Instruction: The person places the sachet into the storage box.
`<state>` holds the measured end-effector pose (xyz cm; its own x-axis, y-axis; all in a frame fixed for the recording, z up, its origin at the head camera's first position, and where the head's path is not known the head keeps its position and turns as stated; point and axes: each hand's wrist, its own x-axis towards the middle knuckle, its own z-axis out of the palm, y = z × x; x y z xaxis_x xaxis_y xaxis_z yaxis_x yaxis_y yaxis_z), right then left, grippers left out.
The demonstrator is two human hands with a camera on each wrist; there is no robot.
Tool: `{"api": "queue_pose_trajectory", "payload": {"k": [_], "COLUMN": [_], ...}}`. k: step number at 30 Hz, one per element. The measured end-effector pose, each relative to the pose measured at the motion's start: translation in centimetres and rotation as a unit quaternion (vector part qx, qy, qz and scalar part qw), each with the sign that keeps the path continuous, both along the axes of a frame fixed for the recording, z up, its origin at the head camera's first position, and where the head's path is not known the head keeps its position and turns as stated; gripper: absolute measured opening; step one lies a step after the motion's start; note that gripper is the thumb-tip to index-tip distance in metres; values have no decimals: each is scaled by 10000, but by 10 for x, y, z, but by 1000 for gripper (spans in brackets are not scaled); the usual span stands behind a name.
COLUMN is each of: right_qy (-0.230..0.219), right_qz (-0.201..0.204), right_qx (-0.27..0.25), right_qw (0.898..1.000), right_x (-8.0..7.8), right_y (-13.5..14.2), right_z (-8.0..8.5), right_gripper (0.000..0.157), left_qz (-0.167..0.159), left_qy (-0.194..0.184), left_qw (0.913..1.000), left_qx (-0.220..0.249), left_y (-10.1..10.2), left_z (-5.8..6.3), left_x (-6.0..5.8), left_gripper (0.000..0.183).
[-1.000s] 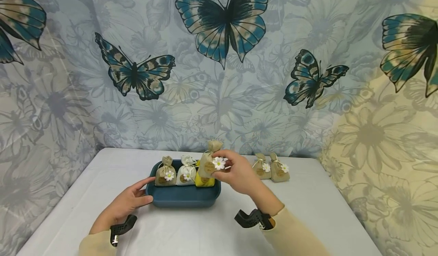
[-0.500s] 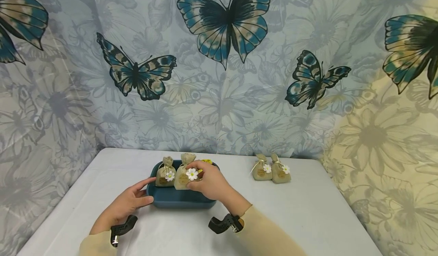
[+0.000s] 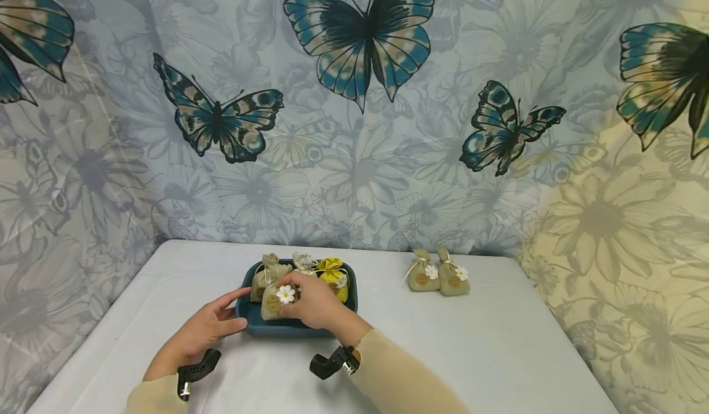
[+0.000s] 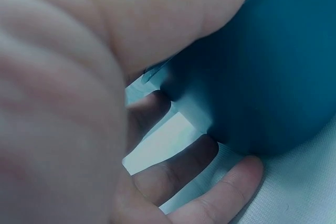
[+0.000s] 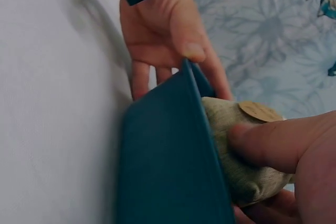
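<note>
In the head view, my right hand (image 3: 311, 300) pinches a beige drawstring sachet (image 3: 271, 303) with a white flower, down at the front left of a blue tray (image 3: 310, 329). The right wrist view shows the thumb on the cloth of this sachet (image 5: 231, 150), which is right behind the tray's wall (image 5: 163, 150). My left hand (image 3: 204, 328) holds the tray's left end, thumb at the rim and fingers along the outside. Behind the held sachet stand another beige sachet (image 3: 257, 288), a white one (image 3: 303, 260) and a yellow one (image 3: 332, 267); the right hand partly hides the white one.
Two more beige sachets (image 3: 423, 275) with white flowers stand side by side at the back right of the white-covered table (image 3: 498, 340). A butterfly-patterned cloth backdrop (image 3: 354, 174) rises behind the table's far edge.
My right hand has carried the beige sachet left and down, from above the yellow sachet to the tray's front left. The yellow sachet shows more fully again. My left hand keeps its place.
</note>
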<state>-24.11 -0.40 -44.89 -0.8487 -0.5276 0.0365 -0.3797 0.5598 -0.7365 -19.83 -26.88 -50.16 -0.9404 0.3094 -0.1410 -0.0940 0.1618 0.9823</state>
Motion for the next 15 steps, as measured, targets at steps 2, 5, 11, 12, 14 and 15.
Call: {"api": "queue_pose_trajectory", "payload": {"k": [2, 5, 11, 12, 14, 15], "right_qy": [-112, -214, -167, -187, -243, -254], "right_qz": [46, 116, 113, 118, 137, 149], "right_qx": [-23, 4, 183, 179, 153, 144], "right_qw": [9999, 9997, 9996, 9996, 9995, 9995], "right_x": [-1, -2, -5, -5, -6, -6], "right_y": [-3, -7, -14, -15, -17, -17], "right_z": [-2, -5, -11, -11, -12, -13], "right_gripper": [42, 41, 42, 42, 43, 43], "left_qz": [-3, -13, 22, 28, 27, 21], "left_qy": [8, 13, -7, -13, -15, -18], "left_qw": [10000, 10000, 10000, 10000, 10000, 10000], "left_qx": [14, 32, 2, -8, -38, -35], "left_y": [0, 1, 1, 1, 1, 1], "left_z": [0, 1, 1, 1, 1, 2], "left_x": [0, 0, 1, 1, 1, 1], "left_gripper": [70, 70, 71, 71, 70, 70]}}
